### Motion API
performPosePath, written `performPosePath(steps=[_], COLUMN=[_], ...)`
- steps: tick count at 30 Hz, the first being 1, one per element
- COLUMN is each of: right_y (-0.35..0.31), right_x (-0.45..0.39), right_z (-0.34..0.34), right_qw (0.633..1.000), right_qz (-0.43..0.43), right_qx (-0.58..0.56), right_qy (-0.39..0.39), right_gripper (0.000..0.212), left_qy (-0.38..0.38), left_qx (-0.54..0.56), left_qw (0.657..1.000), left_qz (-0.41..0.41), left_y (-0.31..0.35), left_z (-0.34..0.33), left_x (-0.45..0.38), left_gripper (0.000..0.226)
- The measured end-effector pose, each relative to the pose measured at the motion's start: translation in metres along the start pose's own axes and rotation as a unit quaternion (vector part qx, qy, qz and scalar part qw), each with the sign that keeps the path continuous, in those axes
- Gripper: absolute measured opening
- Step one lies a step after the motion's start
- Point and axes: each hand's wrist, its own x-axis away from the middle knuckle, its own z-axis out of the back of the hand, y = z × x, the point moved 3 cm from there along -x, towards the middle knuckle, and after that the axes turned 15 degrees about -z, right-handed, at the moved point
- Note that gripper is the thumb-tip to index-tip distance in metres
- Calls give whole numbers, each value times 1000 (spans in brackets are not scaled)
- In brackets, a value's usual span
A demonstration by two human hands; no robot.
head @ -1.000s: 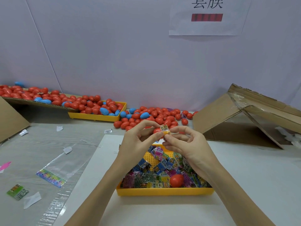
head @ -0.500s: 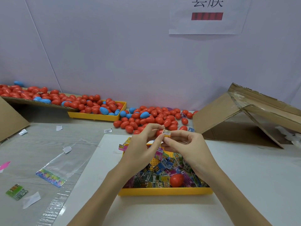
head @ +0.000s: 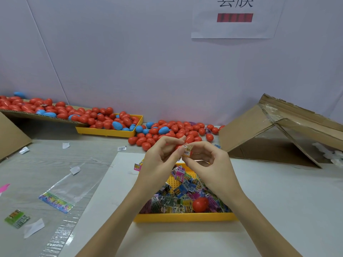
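Left hand (head: 159, 160) and right hand (head: 209, 167) meet above the yellow tray (head: 185, 217), their fingertips pinching one small printed packet (head: 187, 150). Judged stage: early. The tray is heaped with packets, one red egg capsule (head: 200, 204) lies among them, and the capsule pile (head: 174, 130) waits behind.

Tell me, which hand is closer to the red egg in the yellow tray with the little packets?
Right. The right hand is raised just behind the red egg, its wrist close beside it; the left hand is raised farther off to the egg's left.
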Motion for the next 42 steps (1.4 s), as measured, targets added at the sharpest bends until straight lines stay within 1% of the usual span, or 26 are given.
performPosePath(steps=[4, 9, 13, 16, 19, 26, 31, 33, 35, 36, 38, 40, 42], right_y=[2, 2, -2, -3, -4, -14, -18, -17, -14, -12, -8, -7, -7], right_x=[0, 2, 3, 5, 6, 16, 20, 19, 16, 13, 8, 4, 3], right_z=[-2, -4, -5, -5, -6, -10, -12, -13, -13, -12, -10, -8, -7], right_qw=[1000, 999, 999, 998, 996, 972, 954, 955, 970, 982, 998, 992, 967], right_qz=[-4, 1, 18, 24, 36, 117, 159, 154, 118, 88, 12, -59, -124], right_qx=[-8, -6, -2, 6, 34, 133, 180, 183, 149, 115, 9, -110, -219], right_qy=[4, 34, 49, 64, 80, 152, 179, 178, 151, 124, 54, 5, -36], right_gripper=[28, 27, 26, 27, 30, 39, 43, 44, 41, 38, 28, 20, 24], left_qy=[-15, -34, 3, 56, 72, 59, 56, 54, 47, 43, 35, 23, 4], left_qx=[-14, -9, 45, 7, -5, -6, -10, -15, -22, -23, -28, -29, -17], left_qw=[1000, 999, 999, 998, 997, 998, 998, 998, 998, 998, 998, 999, 999], left_qz=[-2, -15, 23, 31, 18, -16, -29, -33, -36, -36, -35, -34, -37], left_y=[-3, 1, 6, 6, 7, 10, 11, 12, 13, 14, 14, 15, 15], left_z=[1, 0, 0, 3, 5, 6, 8, 9, 9, 9, 10, 10, 8], left_x=[0, -1, -2, -1, 0, 1, 1, 0, -1, -2, -4, -5, -4], left_gripper=[16, 20, 30, 28, 23, 27, 28, 28, 29, 29, 31, 32, 33])
